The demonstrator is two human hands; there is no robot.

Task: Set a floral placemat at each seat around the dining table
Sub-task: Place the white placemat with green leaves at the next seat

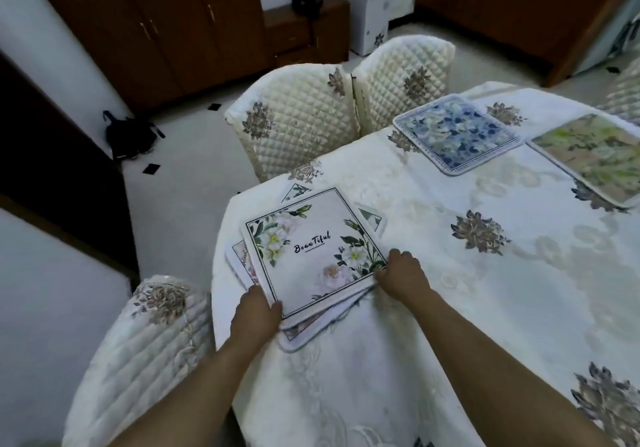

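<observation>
A stack of floral placemats lies at the near left corner of the dining table [450, 308]. The top one is white with flowers and the word "Beautiful" [311, 252]. My left hand [256, 311] grips the stack's near left edge. My right hand [401, 277] pinches the top mat's right corner, with other mats [301, 335] fanned out beneath. A blue floral placemat [457, 133] lies flat at the far side before a chair. A green and pink floral placemat [592, 155] lies at the right.
Two quilted cream chairs [304, 124] [401, 79] stand at the far side, and another chair [145, 349] at the near left. A cream cloth with brown flowers covers the table. Dark wooden cabinets [156, 24] line the back, and a black bag [130, 136] sits on the floor.
</observation>
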